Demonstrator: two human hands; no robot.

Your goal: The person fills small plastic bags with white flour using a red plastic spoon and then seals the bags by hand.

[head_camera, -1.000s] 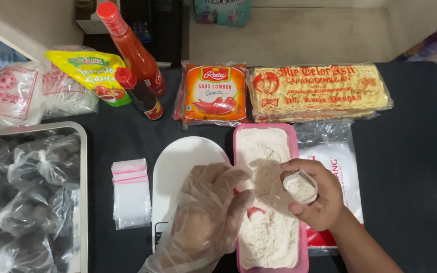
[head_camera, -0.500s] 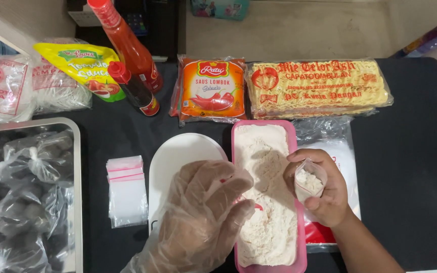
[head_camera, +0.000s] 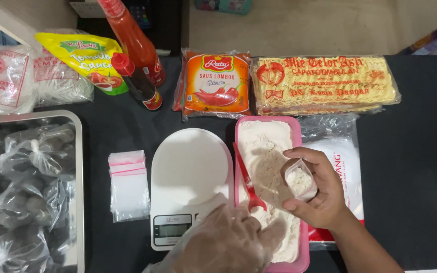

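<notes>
Over pink tray [head_camera: 296, 132]: small clear bag [head_camera: 300, 180], white powder inside.

Left hand [head_camera: 228, 242]: gloved in thin clear plastic, low at the bottom edge, back of hand up, fingers [head_camera: 274, 233] loosely curled and pointing right. Right hand [head_camera: 317, 194]: bare, forearm entering from lower right, palm turned left, fingers [head_camera: 304, 154] and thumb curved round in a cupping pinch, just right of the left fingers.

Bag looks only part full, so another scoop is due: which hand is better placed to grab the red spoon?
Probably the left hand: gloved and free, it sits by the red spoon in the pink tray. The right hand holds the small bag.
</notes>
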